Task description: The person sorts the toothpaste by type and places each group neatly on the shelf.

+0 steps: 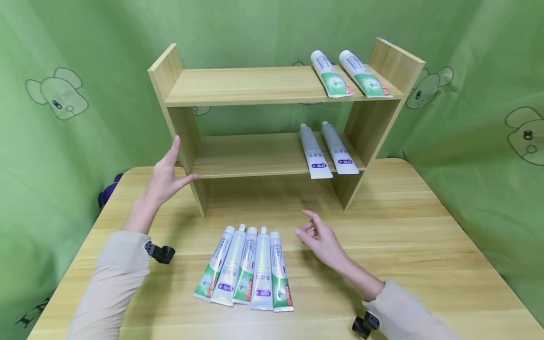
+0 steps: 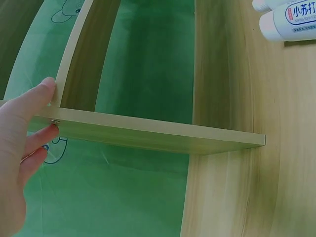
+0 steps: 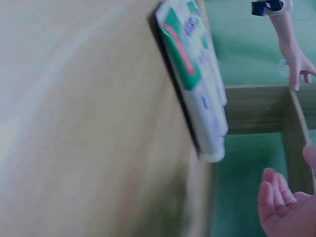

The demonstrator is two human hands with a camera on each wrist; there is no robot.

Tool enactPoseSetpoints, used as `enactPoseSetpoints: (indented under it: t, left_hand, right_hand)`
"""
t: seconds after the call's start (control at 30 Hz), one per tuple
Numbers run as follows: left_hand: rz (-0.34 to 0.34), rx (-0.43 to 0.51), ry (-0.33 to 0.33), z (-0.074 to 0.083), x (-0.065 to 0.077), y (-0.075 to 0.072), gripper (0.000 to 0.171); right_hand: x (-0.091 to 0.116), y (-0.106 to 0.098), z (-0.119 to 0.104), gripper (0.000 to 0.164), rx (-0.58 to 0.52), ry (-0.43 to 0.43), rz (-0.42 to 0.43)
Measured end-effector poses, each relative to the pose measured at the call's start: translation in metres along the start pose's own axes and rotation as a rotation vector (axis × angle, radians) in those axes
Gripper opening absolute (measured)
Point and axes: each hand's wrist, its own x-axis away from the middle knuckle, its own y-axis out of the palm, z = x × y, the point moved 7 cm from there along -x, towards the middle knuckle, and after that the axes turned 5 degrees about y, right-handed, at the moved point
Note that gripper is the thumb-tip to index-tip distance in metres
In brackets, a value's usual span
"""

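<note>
Green cloth (image 1: 255,28) backs the bench (image 1: 425,222). Centre-left, the left hand (image 1: 163,177) pinches the wooden shelf's (image 1: 250,153) side; lower centre-right, the right hand's (image 1: 322,241) fingers curl loosely apart near five toothpaste tubes (image 1: 245,264).

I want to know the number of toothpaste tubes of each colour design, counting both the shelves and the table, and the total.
Green-and-white tubes: 5 (2 on the upper shelf, 3 on the table)
White tubes with a purple label: 4 (2 on the lower shelf, 2 on the table)
Total: 9
</note>
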Motion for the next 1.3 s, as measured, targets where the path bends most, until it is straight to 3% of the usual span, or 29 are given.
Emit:
enactPoseSetpoints:
  t: [0.2, 0.47, 0.7, 0.97, 1.1, 1.3]
  left_hand:
    - [0.013, 0.027, 0.008, -0.002, 0.0, 0.001, 0.118]
    - [0.034, 0.064, -0.004, -0.001, 0.0, 0.001, 0.122]
    - [0.039, 0.07, -0.02, -0.001, 0.001, 0.001, 0.121]
    - [0.029, 0.087, -0.042, -0.003, 0.002, 0.003, 0.12]
    - [0.028, 0.088, -0.042, -0.003, 0.002, 0.003, 0.119]
    - [0.02, 0.088, -0.05, -0.004, 0.002, 0.004, 0.119]
  right_hand:
    - [0.003, 0.027, 0.026, 0.067, -0.037, 0.148, -0.154]
    - [0.011, 0.055, 0.036, 0.08, -0.029, 0.208, -0.299]
    - [0.014, 0.069, 0.03, 0.09, -0.053, 0.17, -0.318]
    - [0.019, 0.079, 0.027, 0.104, 0.159, 0.155, -0.24]
    - [0.017, 0.082, 0.027, 0.103, 0.226, 0.179, -0.225]
    - [0.014, 0.079, 0.028, 0.093, 0.205, 0.189, -0.258]
